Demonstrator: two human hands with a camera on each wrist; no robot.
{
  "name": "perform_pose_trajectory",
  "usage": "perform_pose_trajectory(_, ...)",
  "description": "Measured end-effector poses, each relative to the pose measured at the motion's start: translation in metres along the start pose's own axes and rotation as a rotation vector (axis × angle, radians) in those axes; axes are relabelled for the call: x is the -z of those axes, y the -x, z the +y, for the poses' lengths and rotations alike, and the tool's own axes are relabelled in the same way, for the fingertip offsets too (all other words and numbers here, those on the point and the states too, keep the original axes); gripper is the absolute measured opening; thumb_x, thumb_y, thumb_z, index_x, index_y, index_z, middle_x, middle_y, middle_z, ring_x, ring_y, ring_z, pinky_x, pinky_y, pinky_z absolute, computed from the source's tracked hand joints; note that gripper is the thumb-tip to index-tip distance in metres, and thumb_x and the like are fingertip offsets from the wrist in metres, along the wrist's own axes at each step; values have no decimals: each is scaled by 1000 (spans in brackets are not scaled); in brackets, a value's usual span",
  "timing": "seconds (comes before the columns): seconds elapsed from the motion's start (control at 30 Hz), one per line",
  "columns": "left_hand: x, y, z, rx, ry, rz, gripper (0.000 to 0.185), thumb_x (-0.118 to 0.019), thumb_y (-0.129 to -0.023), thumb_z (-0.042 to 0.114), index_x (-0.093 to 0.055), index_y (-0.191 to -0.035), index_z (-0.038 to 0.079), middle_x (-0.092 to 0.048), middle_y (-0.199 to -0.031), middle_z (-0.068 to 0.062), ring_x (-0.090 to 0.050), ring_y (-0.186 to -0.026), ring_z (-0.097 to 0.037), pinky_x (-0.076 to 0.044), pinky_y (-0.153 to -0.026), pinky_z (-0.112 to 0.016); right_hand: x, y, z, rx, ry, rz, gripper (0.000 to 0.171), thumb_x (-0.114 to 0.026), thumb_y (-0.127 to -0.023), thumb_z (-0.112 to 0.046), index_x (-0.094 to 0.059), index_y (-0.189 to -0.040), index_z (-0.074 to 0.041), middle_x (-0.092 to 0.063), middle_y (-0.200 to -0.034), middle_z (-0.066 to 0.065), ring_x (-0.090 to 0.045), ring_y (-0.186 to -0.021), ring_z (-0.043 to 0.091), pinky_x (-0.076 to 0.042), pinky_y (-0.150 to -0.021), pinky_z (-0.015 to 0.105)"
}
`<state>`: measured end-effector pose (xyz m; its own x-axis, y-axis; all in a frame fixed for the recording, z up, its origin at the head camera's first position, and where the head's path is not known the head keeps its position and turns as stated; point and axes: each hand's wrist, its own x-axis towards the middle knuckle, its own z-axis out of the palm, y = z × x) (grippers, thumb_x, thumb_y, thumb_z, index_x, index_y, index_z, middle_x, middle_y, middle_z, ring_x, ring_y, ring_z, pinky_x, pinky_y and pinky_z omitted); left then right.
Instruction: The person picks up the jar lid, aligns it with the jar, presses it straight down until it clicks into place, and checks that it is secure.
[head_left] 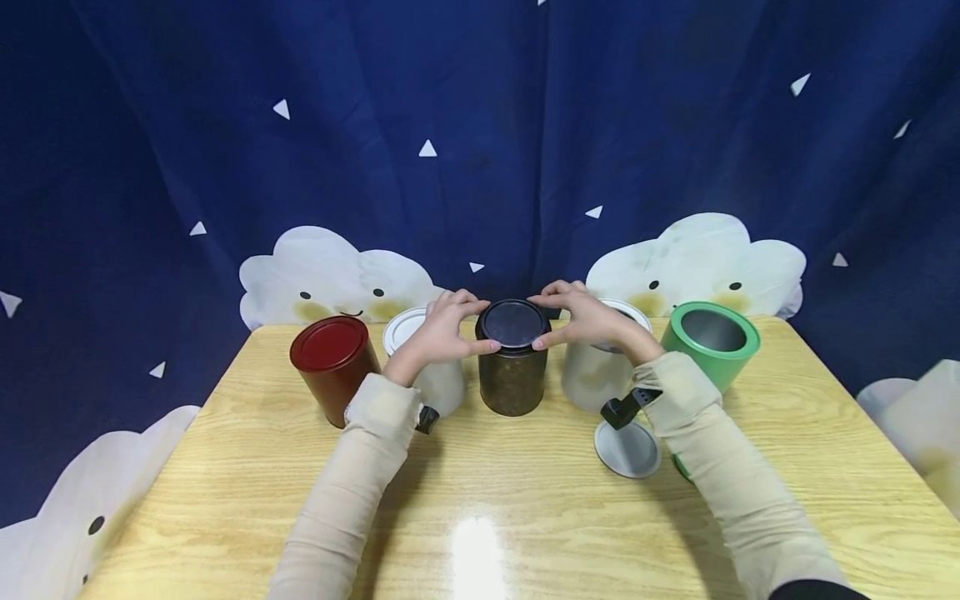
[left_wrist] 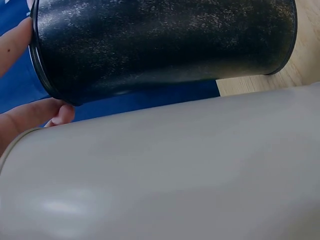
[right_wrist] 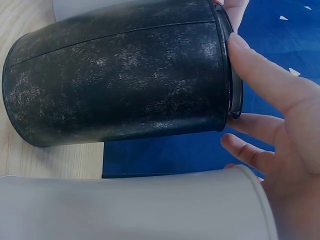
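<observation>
Both my hands, left hand [head_left: 442, 331] and right hand [head_left: 581, 321], have fingers pinching the lid [head_left: 513, 325] rim on the dark tin [head_left: 513, 375]. Probably seating it; next needs even downward pressure.

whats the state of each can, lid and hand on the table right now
dark can: upright, black lid on top
red can: upright, lidded
left white can: upright, lidded
right white can: upright; top mostly hidden by the hand
green can: open, no lid
loose silver lid: flat on the table
left hand: fingertips on the black lid's rim
right hand: fingertips on the black lid's rim
</observation>
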<state>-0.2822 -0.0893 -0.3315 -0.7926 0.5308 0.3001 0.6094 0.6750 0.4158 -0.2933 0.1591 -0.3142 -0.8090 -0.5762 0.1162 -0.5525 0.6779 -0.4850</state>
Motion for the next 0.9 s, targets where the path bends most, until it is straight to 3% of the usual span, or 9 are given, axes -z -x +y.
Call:
perform_pose_trajectory(0.57,-1,-1,1,57,-50,-86,66,-68,-77,41,-52,-128,3,-48,-117,-9,-35,-110,-26,-24,-88,-45,3,-1,1,-8,27,-96,74,-75,-73,-34,-46,-132,0,-40,-126,18,-31,-107,31,-32,-87,46)
perform_pose_trajectory(0.73,0,0,2,50,-56,-79,66,-67,-78,42,-51,-130,4,-47,-118,-9,-34,-111,-26,-23,-87,-45,4,0,0,-1,30,-75,73,-75,-73,-32,-46,-132,1,-39,-125,20,-32,-106,32,-34,-85,46)
perform_pose_trajectory(0.9,0,2,3,32,-62,-29,57,-66,-80,40,-57,-124,6,-48,-114,-9,-36,-108,-27,-25,-86,-44,2,1,0,44,36,4,56,-75,-74,-26,-58,-121,0,-48,-115,18,-37,-94,29,-37,-73,38)
